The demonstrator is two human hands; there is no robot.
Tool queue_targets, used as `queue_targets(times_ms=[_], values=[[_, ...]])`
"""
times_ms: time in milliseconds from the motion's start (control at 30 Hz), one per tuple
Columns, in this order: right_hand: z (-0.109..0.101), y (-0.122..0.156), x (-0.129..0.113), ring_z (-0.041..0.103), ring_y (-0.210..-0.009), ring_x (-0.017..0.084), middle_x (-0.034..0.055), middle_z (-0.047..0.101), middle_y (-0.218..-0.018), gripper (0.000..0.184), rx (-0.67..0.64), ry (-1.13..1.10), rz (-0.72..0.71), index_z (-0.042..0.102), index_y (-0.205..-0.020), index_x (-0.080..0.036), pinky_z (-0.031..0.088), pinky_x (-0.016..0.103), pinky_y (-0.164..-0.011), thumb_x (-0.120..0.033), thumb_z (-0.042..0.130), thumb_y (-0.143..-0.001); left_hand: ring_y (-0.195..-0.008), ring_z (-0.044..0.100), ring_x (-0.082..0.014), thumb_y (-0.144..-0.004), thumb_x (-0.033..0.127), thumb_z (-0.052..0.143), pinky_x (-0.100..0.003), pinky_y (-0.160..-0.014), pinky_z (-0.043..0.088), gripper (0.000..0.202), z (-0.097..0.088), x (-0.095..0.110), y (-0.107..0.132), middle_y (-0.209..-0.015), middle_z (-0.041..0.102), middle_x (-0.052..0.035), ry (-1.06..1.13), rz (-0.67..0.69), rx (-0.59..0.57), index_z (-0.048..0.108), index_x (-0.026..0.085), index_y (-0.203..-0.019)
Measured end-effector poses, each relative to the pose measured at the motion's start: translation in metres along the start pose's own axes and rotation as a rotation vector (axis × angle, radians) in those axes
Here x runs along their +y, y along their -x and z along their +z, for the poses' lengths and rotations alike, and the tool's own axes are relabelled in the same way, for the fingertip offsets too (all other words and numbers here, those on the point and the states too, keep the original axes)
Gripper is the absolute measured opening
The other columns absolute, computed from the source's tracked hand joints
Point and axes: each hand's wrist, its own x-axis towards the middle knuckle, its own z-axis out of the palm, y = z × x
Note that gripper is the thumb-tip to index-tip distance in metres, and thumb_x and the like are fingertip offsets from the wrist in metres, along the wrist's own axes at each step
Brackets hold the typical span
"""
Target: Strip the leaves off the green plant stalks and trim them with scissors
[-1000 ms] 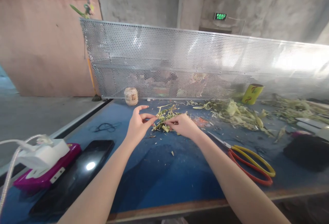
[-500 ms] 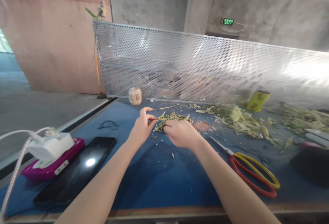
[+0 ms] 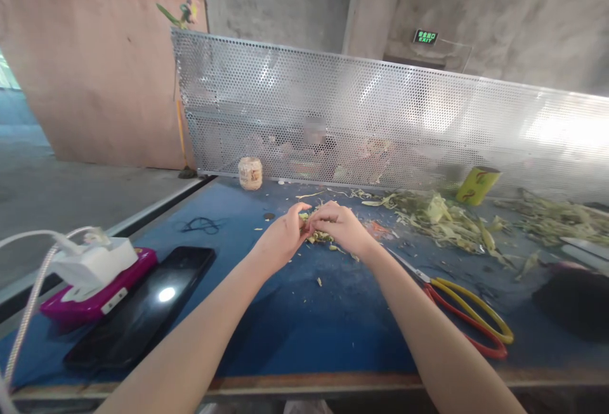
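I'm seeing the left hand (image 3: 284,234) and right hand (image 3: 343,226) meeting at curled, bunched fingertips; whether they're gripping anything, I can't tell. The plant scraps (image 3: 321,237) are lying right beneath both, towards the worktop's (image 3: 314,331) far edge, showing no clear long axis.

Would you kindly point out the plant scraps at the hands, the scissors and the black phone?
Plant scraps (image 3: 320,236): head view, visible near edge of the heap.
Scissors (image 3: 441,284): head view, yellow handle near the pivot.
Black phone (image 3: 143,312): head view, middle of the screen.
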Motion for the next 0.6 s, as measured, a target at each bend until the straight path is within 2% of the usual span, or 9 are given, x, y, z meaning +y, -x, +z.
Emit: queue_targets(times_ms=[100, 200, 267, 367, 467, 600], values=[[-0.012, -0.004, 0.012, 0.053, -0.070, 0.014, 0.0018, 0.062, -0.066, 0.014, -0.094, -0.367, 0.181, 0.062, -0.056, -0.015, 0.037, 0.030, -0.075, -0.017, 0.053, -0.067, -0.088, 0.057, -0.0222, -0.078, 0.016, 0.047, -0.038, -0.078, 0.041, 0.045, 0.001, 0.006, 0.000, -0.080, 0.064, -0.0069, 0.086, 0.053, 0.001, 0.026, 0.013, -0.117], [-0.017, -0.005, 0.025, 0.053, -0.068, 0.012, 0.0023, 0.061, -0.066, 0.010, -0.072, -0.591, 0.241, 0.063, -0.056, -0.013, 0.037, 0.027, -0.072, -0.019, 0.059, -0.063, -0.089, 0.057, -0.0205, -0.077, 0.018, 0.051, -0.038, -0.083, 0.039, 0.042, -0.001, 0.013, 0.000, -0.081, 0.064, -0.0064, 0.194, 0.045, 0.010, 0.030, 0.014, -0.113], [-0.017, -0.005, 0.030, 0.052, -0.065, 0.011, 0.0024, 0.060, -0.066, 0.008, -0.068, -0.754, 0.292, 0.063, -0.057, -0.012, 0.037, 0.024, -0.066, -0.019, 0.061, -0.061, -0.086, 0.057, -0.0191, -0.077, 0.021, 0.052, -0.037, -0.082, 0.039, 0.036, -0.004, 0.018, 0.001, -0.083, 0.063, -0.0069, 0.252, 0.021, 0.061, 0.034, 0.015, -0.108], [-0.013, -0.004, 0.031, 0.050, -0.059, 0.008, 0.0022, 0.057, -0.067, 0.008, -0.152, -0.991, 0.350, 0.061, -0.057, -0.010, 0.037, 0.022, -0.058, -0.018, 0.063, -0.059, -0.079, 0.057, -0.0174, -0.074, 0.021, 0.056, -0.035, -0.077, 0.039, 0.034, -0.008, 0.023, 0.002, -0.083, 0.063, -0.0063, 0.360, -0.021, 0.114, 0.037, 0.016, -0.102], [-0.006, -0.004, 0.025, 0.048, -0.054, 0.007, 0.0016, 0.053, -0.068, 0.010, -0.205, -1.158, 0.291, 0.057, -0.056, -0.010, 0.037, 0.021, -0.052, -0.018, 0.062, -0.059, -0.075, 0.057, -0.0159, -0.070, 0.022, 0.061, -0.033, -0.071, 0.040, 0.039, -0.009, 0.029, 0.003, -0.082, 0.063, -0.0051, 0.546, -0.099, 0.150, 0.037, 0.018, -0.101], [0.006, -0.003, 0.017, 0.042, -0.051, 0.007, -0.0012, 0.046, -0.065, 0.012, -0.132, -1.360, 0.133, 0.048, -0.058, -0.014, 0.036, 0.020, -0.047, -0.022, 0.057, -0.062, -0.066, 0.055, -0.0126, -0.067, 0.022, 0.065, -0.027, -0.061, 0.041, 0.054, -0.010, 0.033, 0.002, -0.069, 0.064, 0.0000, 0.932, -0.183, 0.194, 0.029, 0.019, -0.107]])
